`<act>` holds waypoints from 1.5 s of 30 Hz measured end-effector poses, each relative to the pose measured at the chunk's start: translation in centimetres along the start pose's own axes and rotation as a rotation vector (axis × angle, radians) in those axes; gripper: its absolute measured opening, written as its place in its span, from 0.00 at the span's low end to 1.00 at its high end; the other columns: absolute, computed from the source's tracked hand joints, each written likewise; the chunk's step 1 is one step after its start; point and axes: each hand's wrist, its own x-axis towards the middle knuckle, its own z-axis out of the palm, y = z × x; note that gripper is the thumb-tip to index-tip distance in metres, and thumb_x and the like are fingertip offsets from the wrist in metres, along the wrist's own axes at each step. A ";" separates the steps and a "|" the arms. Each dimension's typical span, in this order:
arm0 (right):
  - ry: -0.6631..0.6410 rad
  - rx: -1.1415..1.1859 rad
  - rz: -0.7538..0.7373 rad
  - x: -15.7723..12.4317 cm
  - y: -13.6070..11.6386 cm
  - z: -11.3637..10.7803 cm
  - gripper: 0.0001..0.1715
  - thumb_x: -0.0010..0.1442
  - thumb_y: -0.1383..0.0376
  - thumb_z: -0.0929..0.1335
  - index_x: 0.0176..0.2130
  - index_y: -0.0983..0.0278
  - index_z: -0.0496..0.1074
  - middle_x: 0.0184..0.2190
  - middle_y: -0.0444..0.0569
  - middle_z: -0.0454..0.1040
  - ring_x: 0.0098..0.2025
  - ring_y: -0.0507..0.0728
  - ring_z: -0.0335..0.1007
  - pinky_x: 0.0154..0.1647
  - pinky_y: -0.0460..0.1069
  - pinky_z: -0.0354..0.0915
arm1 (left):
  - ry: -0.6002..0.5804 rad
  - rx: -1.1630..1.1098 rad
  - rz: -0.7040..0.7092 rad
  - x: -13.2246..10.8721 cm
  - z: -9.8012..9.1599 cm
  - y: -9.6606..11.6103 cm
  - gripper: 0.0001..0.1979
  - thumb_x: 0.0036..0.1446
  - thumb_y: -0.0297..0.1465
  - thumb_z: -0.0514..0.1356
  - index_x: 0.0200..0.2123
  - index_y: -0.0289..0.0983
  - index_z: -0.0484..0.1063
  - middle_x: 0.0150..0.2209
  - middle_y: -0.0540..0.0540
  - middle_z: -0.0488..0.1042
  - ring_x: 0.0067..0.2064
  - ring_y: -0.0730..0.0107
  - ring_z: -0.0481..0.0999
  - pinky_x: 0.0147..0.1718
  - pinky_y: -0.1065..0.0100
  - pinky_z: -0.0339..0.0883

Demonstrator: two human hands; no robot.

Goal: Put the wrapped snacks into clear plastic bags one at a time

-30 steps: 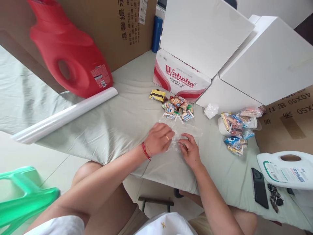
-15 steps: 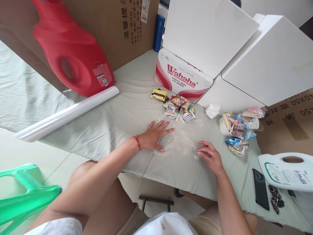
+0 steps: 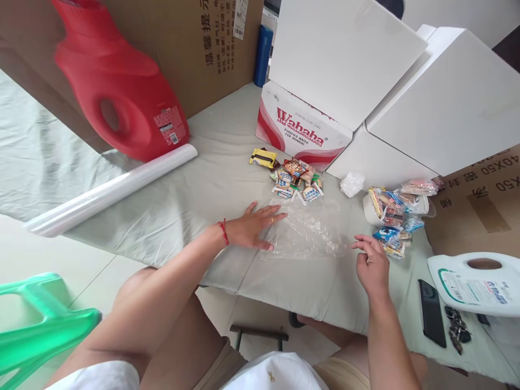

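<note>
A clear plastic bag (image 3: 305, 233) lies spread and wrinkled on the cloth-covered table. My left hand (image 3: 255, 227), with a red string bracelet at the wrist, rests flat on the bag's left side, fingers spread. Just past the bag's right edge hovers my right hand (image 3: 370, 259), its fingers loosely bent and apart, with nothing visible in them. Above the bag is a small pile of wrapped snacks (image 3: 296, 172), with a yellow snack packet (image 3: 263, 158) at its left. More packaged snacks fill a white tub (image 3: 371, 211) beyond my right hand.
A red detergent jug (image 3: 125, 92) and a plastic film roll (image 3: 114, 189) are at left. A Wahaha carton (image 3: 300, 127) and white boxes stand behind. A crumpled plastic wad (image 3: 352, 184), a phone (image 3: 431, 313), keys (image 3: 458, 327) and a white jug (image 3: 475, 284) are at right.
My right hand has moved right, off the bag's right part. The bag is now flatter and spread wider to the right. My left hand has shifted slightly left.
</note>
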 end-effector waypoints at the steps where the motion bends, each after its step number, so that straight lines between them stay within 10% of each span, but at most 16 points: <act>1: 0.063 0.043 -0.043 0.0 -2.1 0.6 0.17 0.59 0.72 0.62 0.35 0.58 0.78 0.44 0.51 0.78 0.50 0.63 0.71 0.54 0.62 0.68 | 0.015 -0.025 0.006 0.0 -0.1 0.0 0.46 0.63 0.50 0.60 0.76 0.47 0.41 0.77 0.35 0.39 0.77 0.45 0.41 0.69 0.33 0.27; 8: -0.543 0.039 -0.433 -2.2 -14.9 8.0 0.23 0.69 0.64 0.67 0.61 0.63 0.71 0.62 0.57 0.72 0.64 0.65 0.63 0.63 0.63 0.66 | 0.124 -0.127 -0.051 1.1 0.1 -0.7 0.30 0.72 0.37 0.42 0.74 0.39 0.50 0.76 0.39 0.49 0.76 0.59 0.49 0.72 0.46 0.39; 15: -0.701 -0.180 -0.447 -5.2 -17.7 8.9 0.24 0.68 0.66 0.67 0.62 0.66 0.69 0.67 0.63 0.65 0.52 0.67 0.75 0.48 0.62 0.74 | 0.357 -0.101 -0.076 2.6 0.8 -1.4 0.22 0.70 0.39 0.46 0.53 0.35 0.75 0.65 0.36 0.70 0.70 0.56 0.64 0.67 0.55 0.59; 22: -0.765 -0.124 -0.456 -7.2 -20.4 7.9 0.14 0.68 0.63 0.67 0.52 0.61 0.74 0.53 0.53 0.76 0.35 0.57 0.76 0.31 0.51 0.69 | 0.469 0.113 -0.313 4.0 1.5 2.5 0.25 0.73 0.39 0.42 0.43 0.35 0.76 0.54 0.34 0.75 0.56 0.50 0.75 0.57 0.47 0.64; 27: -0.634 0.112 -0.463 -4.6 -19.7 5.8 0.12 0.71 0.64 0.63 0.40 0.58 0.77 0.32 0.46 0.78 0.35 0.57 0.71 0.39 0.50 0.68 | 0.491 0.294 -0.283 4.5 2.9 3.9 0.15 0.70 0.34 0.51 0.48 0.36 0.75 0.53 0.33 0.74 0.57 0.48 0.69 0.61 0.43 0.56; 31: -0.441 -0.079 -0.332 -0.9 -16.6 5.2 0.15 0.70 0.69 0.63 0.50 0.61 0.77 0.48 0.55 0.78 0.48 0.63 0.69 0.47 0.56 0.69 | 0.479 0.238 -0.239 4.2 2.7 3.1 0.16 0.69 0.29 0.49 0.50 0.37 0.75 0.56 0.34 0.73 0.59 0.48 0.69 0.60 0.43 0.58; 37: -0.854 -0.184 -0.286 -2.5 -14.0 3.5 0.18 0.67 0.71 0.66 0.53 0.59 0.76 0.53 0.51 0.76 0.38 0.55 0.75 0.37 0.49 0.67 | 0.450 0.154 -0.341 3.8 1.5 1.8 0.20 0.67 0.26 0.47 0.52 0.36 0.76 0.68 0.33 0.64 0.63 0.44 0.66 0.54 0.44 0.66; 41: -0.979 0.143 -0.309 -2.3 -14.2 1.6 0.10 0.68 0.66 0.67 0.45 0.57 0.79 0.37 0.42 0.80 0.34 0.53 0.74 0.37 0.46 0.66 | 0.412 0.169 -0.346 3.8 1.4 1.5 0.19 0.65 0.28 0.52 0.56 0.37 0.74 0.69 0.34 0.64 0.66 0.43 0.64 0.56 0.43 0.66; 45: -0.569 0.140 -0.194 0.9 -13.7 3.2 0.15 0.71 0.68 0.63 0.47 0.60 0.79 0.36 0.46 0.79 0.38 0.56 0.72 0.40 0.49 0.67 | 0.377 0.089 -0.320 3.7 1.2 1.1 0.21 0.63 0.30 0.55 0.59 0.38 0.72 0.68 0.36 0.66 0.68 0.44 0.63 0.59 0.42 0.65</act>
